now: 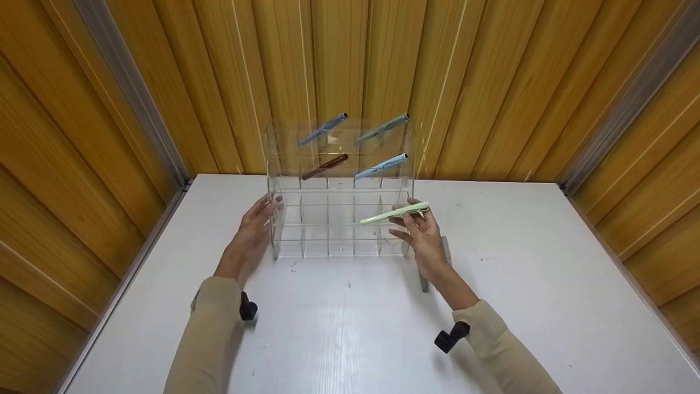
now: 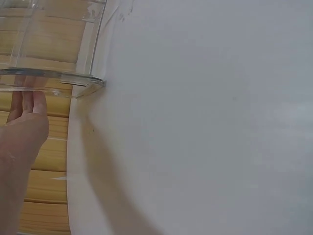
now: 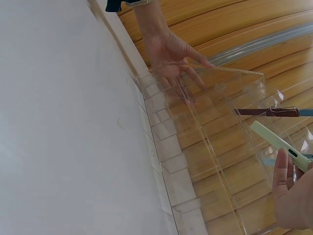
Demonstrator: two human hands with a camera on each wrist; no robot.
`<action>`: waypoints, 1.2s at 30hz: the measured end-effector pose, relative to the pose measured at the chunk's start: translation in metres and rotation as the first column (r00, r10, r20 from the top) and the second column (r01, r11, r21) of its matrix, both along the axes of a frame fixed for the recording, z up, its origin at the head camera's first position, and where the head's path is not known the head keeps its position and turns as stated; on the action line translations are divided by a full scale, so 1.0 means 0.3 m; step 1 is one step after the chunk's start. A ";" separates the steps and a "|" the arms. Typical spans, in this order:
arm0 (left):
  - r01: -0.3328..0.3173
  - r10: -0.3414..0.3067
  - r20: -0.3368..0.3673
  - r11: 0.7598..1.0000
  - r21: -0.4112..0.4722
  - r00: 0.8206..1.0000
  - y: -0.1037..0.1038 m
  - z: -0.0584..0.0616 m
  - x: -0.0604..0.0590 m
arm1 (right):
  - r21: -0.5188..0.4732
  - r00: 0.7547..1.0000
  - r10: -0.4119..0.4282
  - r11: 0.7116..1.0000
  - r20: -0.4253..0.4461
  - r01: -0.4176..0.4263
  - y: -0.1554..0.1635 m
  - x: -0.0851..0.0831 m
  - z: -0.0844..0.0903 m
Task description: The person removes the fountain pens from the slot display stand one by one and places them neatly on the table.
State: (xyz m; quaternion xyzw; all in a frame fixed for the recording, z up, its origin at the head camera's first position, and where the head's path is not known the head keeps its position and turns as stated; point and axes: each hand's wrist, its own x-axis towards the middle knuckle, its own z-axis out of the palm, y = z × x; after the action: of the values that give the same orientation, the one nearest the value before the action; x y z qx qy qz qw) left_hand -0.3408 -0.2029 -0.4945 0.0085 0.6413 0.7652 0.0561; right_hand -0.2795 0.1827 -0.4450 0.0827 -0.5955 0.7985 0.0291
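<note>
Pinching a pale green pen (image 1: 391, 213) in the right hand (image 1: 424, 235), at four o'clock from the middle of the clear rack (image 1: 333, 224); touching that rack's side at eight o'clock with the loosely spread left hand (image 1: 251, 224). Probably best keeping the pinch light but sure, matching the slant of the maroon pen (image 1: 325, 167) at eleven o'clock, bracing against wobble.

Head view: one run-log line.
right grip: holds pale green slim pen | left grip: at side of clear plastic tiered rack | on rack: blue pen, teal pen, maroon pen, light-blue pen
</note>
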 end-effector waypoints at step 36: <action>0.120 -0.115 0.058 0.989 -0.086 0.992 -0.066 -0.001 0.017 | 0.056 0.988 -0.085 0.995 0.130 0.078 0.339 0.059 0.000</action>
State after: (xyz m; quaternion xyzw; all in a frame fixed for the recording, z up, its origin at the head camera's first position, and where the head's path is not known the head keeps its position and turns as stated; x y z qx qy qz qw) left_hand -0.3358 -0.2226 -0.4949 0.0236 0.6715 0.7312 0.1183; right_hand -0.2620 0.2844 -0.4450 0.0058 -0.6191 0.7850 0.0201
